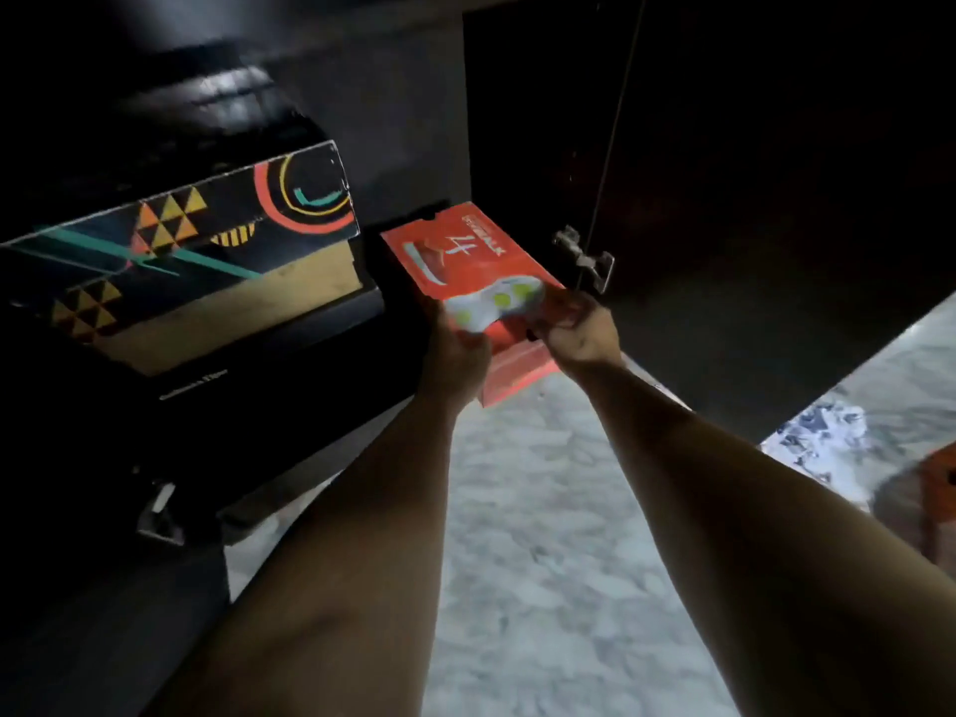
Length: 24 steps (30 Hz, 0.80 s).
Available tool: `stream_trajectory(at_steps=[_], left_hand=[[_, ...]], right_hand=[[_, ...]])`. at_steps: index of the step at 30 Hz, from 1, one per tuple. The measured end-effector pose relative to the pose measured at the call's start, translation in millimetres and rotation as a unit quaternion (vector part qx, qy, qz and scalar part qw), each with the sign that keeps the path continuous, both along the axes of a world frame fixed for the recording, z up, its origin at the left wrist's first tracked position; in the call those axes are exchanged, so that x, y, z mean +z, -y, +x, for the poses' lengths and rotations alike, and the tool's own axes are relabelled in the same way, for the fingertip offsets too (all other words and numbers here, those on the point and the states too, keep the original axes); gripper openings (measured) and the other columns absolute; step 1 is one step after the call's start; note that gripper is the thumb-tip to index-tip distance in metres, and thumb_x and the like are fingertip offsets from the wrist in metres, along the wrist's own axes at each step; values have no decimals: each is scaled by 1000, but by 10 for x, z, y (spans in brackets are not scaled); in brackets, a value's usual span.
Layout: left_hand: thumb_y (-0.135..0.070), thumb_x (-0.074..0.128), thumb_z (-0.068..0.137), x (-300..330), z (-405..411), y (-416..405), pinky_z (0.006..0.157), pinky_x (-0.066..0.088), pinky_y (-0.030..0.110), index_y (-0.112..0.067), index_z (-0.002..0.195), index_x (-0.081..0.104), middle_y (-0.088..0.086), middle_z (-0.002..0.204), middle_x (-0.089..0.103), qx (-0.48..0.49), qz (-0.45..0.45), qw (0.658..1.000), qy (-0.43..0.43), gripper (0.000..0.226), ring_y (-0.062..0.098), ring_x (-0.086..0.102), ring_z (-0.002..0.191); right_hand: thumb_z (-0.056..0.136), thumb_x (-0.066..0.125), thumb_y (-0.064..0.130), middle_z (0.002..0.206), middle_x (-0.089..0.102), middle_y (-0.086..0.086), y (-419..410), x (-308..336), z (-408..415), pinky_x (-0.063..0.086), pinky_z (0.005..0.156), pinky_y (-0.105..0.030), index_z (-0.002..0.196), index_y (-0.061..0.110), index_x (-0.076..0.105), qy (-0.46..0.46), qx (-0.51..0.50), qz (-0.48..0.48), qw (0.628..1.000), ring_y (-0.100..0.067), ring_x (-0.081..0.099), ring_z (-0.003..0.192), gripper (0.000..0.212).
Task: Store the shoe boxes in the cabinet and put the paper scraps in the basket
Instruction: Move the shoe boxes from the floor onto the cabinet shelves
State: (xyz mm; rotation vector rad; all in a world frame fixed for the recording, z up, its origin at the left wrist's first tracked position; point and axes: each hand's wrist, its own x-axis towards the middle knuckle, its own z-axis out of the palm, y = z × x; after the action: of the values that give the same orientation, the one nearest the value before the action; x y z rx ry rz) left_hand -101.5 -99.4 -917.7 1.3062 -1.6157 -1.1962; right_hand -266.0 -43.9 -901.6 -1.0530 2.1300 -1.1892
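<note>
Red shoe box (468,261) sits at the dark cabinet (724,147) opening, held at its near end: left hand (458,349) at 7 o'clock, right hand (582,336) at 5 o'clock, each grip curled on its edge. Patterned black shoe box (181,251) lies at 9 o'clock; paper scraps (822,432) at 4 o'clock on the floor.

Printed card, dark board, bright metal, pale stone.

You have a red printed cardboard shoe box (468,251) with a smooth, faintly glossy lid; beside it the black cardboard shoe box with coloured geometric print (196,235) looks matt, its lower wall bare brownish card. The dark cabinet (414,121) panels read as smooth matt board, and the silvery metal hinge (584,258) shines. Below you, the pale marbled floor (543,509) looks polished, and crumpled white paper scraps (822,432) lie rough and creased on it.
</note>
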Motion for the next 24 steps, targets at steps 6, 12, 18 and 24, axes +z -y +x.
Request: stream_trajectory(at_steps=[6,12,18,24], left_hand=[[-47,47,95,-20,-44,188,105,48,46,-20,161,10,18,153,43,-5,-34,995,95,80,34,51,132],[-33,42,106,13,-105,527,101,48,41,-19,161,8,21,149,46,16,-35,986,163,66,38,53,128],[-30,43,104,122,-147,714,98,53,45,-16,160,9,20,141,55,-3,-13,990,143,67,35,62,117],[-39,62,85,126,-131,205,80,49,32,1,109,64,22,105,71,237,-86,965,65,47,38,68,100]], right_hand=[[80,57,63,138,52,-15,339,-289,59,50,109,-46,145,52,47,18,17,-15,1000,-35,61,122,66],[100,59,46,153,34,-21,573,-200,194,43,116,-43,155,42,40,16,20,-31,999,-40,47,137,58],[105,48,44,153,37,-29,740,-33,134,45,111,-52,160,47,20,2,44,70,997,-47,42,140,62],[95,41,43,139,50,-20,244,63,183,46,106,-44,143,24,55,-70,-25,55,996,-43,53,125,54]])
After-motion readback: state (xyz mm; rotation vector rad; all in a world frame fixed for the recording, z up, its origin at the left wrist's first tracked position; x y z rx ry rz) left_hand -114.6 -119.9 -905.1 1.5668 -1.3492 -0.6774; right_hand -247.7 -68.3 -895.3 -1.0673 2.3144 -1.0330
